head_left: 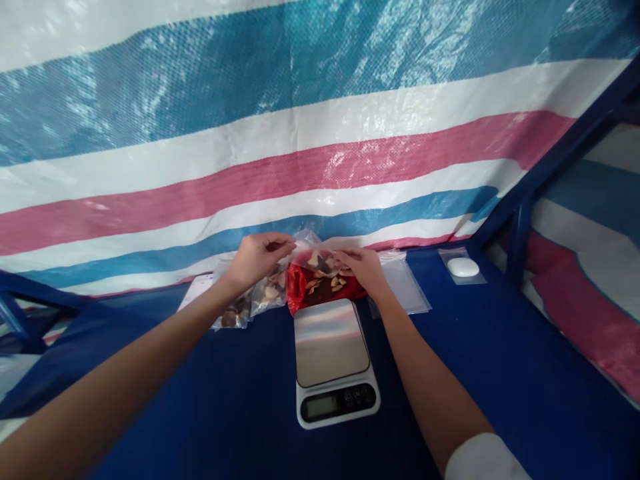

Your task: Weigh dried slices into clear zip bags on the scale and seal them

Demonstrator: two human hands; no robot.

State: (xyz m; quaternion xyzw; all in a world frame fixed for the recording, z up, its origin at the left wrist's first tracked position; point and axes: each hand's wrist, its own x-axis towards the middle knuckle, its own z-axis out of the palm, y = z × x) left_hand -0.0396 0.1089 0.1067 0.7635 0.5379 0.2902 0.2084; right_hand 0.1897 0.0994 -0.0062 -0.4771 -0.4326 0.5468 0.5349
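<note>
Between my two hands is a clear plastic bag (320,257) with pale and dark dried pieces in it. My left hand (263,257) pinches the bag's left side near its top. At the other side, my right hand (363,267) has its fingers closed on the bag's edge. Just below lies an opened red plastic bag (297,287) with loose dried slices (337,285) in it. A white kitchen scale (333,347) with a bare metal plate stands nearer to me, its display showing no readable figure.
Filled clear bags (270,293) lie left of the red bag, beside a white paper (197,288). Flat clear bags (407,287) lie to the right. Farther right, a white oval object (463,267) sits on a small clear bag. A striped tarp (300,153) hangs behind the blue table (225,400).
</note>
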